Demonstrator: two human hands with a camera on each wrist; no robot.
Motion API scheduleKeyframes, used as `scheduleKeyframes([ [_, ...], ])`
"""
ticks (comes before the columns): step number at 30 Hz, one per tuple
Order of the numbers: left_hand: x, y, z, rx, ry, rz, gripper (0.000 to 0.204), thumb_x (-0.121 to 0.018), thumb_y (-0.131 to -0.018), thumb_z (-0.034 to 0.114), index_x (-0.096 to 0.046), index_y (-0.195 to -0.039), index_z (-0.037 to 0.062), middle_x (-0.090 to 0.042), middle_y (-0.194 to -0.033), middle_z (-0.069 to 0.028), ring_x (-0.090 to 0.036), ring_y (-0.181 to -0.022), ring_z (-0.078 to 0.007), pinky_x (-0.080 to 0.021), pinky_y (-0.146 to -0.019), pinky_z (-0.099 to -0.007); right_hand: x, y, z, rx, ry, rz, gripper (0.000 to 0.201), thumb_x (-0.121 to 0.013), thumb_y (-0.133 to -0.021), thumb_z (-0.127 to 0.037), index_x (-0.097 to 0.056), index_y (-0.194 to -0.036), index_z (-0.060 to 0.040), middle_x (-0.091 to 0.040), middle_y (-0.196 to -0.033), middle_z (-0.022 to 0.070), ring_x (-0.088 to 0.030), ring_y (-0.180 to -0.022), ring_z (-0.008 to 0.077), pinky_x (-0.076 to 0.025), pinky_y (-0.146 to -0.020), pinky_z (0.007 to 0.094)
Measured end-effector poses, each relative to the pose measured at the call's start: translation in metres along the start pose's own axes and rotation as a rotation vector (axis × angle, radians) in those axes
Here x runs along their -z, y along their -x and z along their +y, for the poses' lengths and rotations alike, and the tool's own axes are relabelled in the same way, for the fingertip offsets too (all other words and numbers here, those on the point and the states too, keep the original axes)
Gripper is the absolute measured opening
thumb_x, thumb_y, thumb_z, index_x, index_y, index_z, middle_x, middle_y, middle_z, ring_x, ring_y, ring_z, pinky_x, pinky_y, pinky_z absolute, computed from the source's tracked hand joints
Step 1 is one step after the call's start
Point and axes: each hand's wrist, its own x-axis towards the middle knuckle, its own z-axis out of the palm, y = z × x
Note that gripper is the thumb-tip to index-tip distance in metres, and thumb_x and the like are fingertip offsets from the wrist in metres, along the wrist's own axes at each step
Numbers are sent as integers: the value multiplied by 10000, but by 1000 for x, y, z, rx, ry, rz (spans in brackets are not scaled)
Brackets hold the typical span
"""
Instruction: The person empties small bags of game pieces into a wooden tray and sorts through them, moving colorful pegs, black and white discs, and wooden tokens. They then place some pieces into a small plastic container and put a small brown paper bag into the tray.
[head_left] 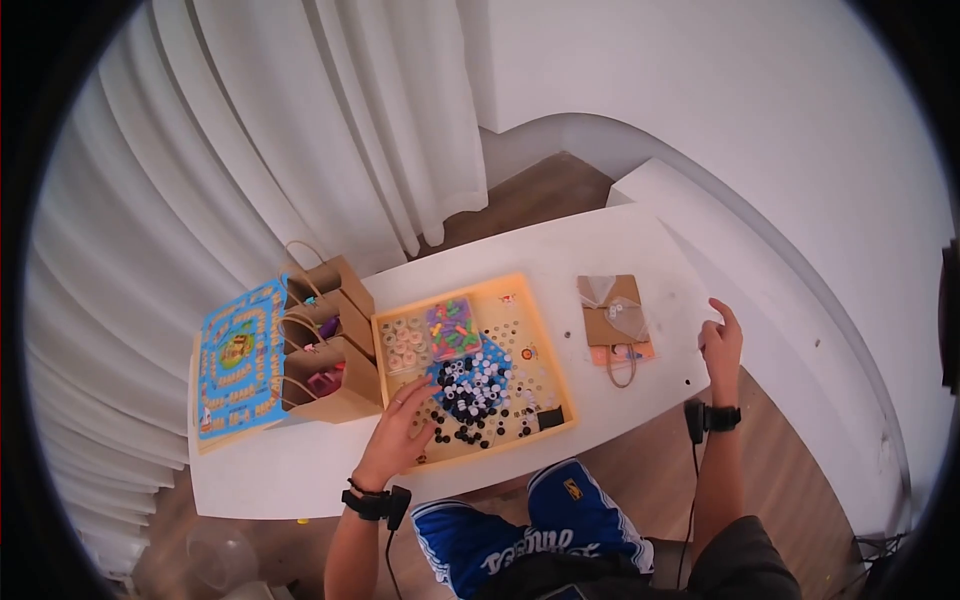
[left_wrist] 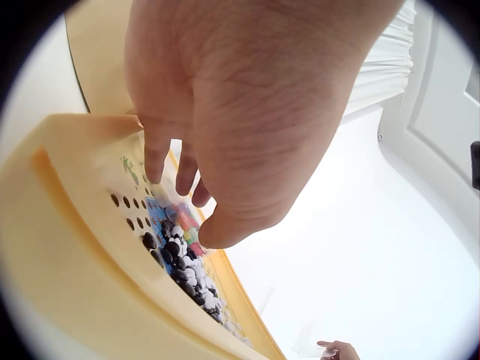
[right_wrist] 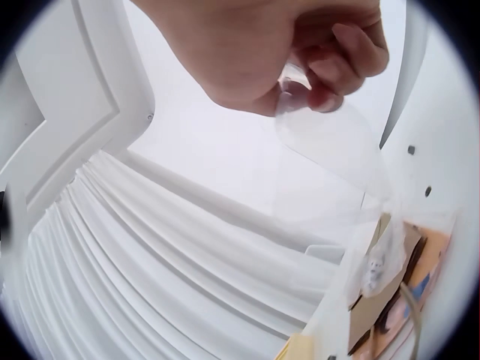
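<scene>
At the right end of the table my right hand [head_left: 722,345] is raised, its fingers curled. The right wrist view shows thumb and fingers pinching a clear plastic bag [right_wrist: 330,146] that hangs down from them. My left hand [head_left: 398,438] reaches over the near left edge of a yellow tray [head_left: 548,345], fingers loosely spread beside a heap of black and white pieces [head_left: 475,392]. The pieces lie on a blue patch of the tray's holed board. No object shows in the left hand's grasp.
Inside the tray sit a clear box of round pieces [head_left: 403,345] and a box of colourful pieces [head_left: 455,328]. Left of it stand brown paper bags [head_left: 350,375] and a blue game board [head_left: 240,350]. A flat brown paper bag [head_left: 600,328] with small plastic bags lies right.
</scene>
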Motion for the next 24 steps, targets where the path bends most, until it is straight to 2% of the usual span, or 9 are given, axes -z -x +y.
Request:
scheduleKeyframes([
  [2, -4, 0, -3, -4, -30, 27, 502, -680, -893, 8, -598, -1384, 69, -531, -1521, -177, -512, -1403, -380, -426, -1157, -436, -3, -13, 5, -47, 207, -117, 378, -601, -944, -131, -643, -1289, 18, -604, -611, 53, -547, -525, 105, -414, -501, 274],
  [6, -7, 5, -4, -14, -59, 64, 447, -671, -896, 21, -628, -1339, 66, -563, -1483, -172, -543, -1361, -389, -446, -1135, -440, -19, -16, -3, -161, 270, -234, 407, -637, -986, -251, -633, -1299, 10, -616, -596, 65, -559, -486, 119, -406, -465, 286],
  [9, -11, 6, -7, -34, -119, 117, 393, -677, -888, 30, -663, -1279, 69, -636, -1389, -153, -591, -1286, -394, -487, -1083, -452, -28, -13, -13, -196, 207, -196, 538, -605, -1038, -453, -617, -1325, 1, -647, -653, 72, -576, -491, 125, -412, -450, 280],
  [12, -13, 7, -10, -39, -151, 132, 396, -680, -879, 28, -668, -1273, 68, -651, -1363, -149, -609, -1261, -384, -499, -1069, -445, -31, -12, -5, -69, 221, -88, 534, -601, -1038, -449, -612, -1346, -14, -680, -749, 89, -606, -536, 136, -426, -456, 283],
  [13, -15, 7, -11, -46, -159, 151, 387, -685, -862, 21, -675, -1246, 67, -669, -1328, -143, -630, -1223, -377, -511, -1048, -448, -32, -8, -12, -95, 239, -69, 490, -601, -1045, -411, -614, -1356, -33, -705, -898, 107, -649, -638, 151, -479, -532, 287],
  [16, -21, 7, -15, -45, -227, 162, 341, -694, -863, 57, -680, -1203, 75, -674, -1289, -118, -633, -1209, -357, -516, -1030, -453, -36, -5, -7, 71, 277, 40, 409, -602, -1051, -346, -623, -1331, -48, -696, -980, 106, -662, -732, 160, -517, -625, 302],
  [17, -22, 5, -14, -47, -228, 165, 341, -694, -863, 57, -680, -1203, 75, -674, -1289, -118, -633, -1209, -357, -516, -1030, -453, -36, -2, -10, 85, 234, 49, 295, -615, -1040, -252, -652, -1250, -47, -684, -1005, 90, -645, -763, 164, -524, -682, 310],
  [21, -26, 7, -14, -68, -303, 202, 315, -702, -844, 53, -688, -1158, 69, -688, -1236, -110, -646, -1178, -344, -525, -998, -450, -56, 16, -31, 286, 250, 103, 168, -629, -1014, -146, -672, -1129, -32, -665, -953, 69, -615, -740, 152, -512, -671, 298],
  [24, -26, 7, -15, -70, -305, 214, 306, -708, -837, 52, -691, -1142, 65, -693, -1222, -115, -649, -1172, -345, -527, -988, -453, -90, 43, -67, 495, 82, -108, 69, -630, -951, 5, -659, -1009, -17, -625, -882, 42, -592, -767, 120, -489, -690, 272],
])
